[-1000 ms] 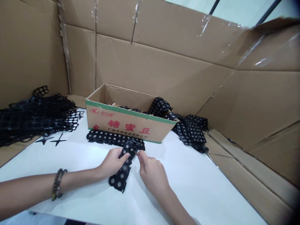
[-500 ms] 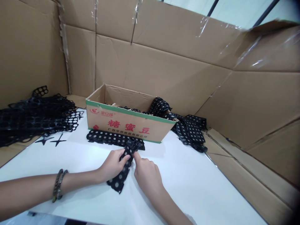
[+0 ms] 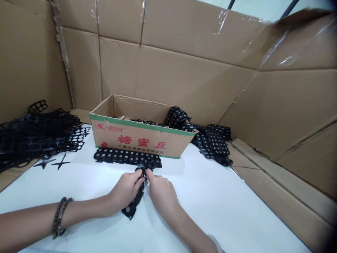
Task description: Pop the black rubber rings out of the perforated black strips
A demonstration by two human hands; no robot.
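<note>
Pinching a limp black white-dotted strip [image 3: 132,206], the left hand [image 3: 125,189] and right hand [image 3: 161,195] clench it in front of a brown cardboard box [image 3: 139,143]; it looks light and floppy, easiest held near its end.

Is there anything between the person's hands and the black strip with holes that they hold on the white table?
Nothing visible stands in the way: the bare left hand and bare right hand both touch the black perforated strip directly.
</note>
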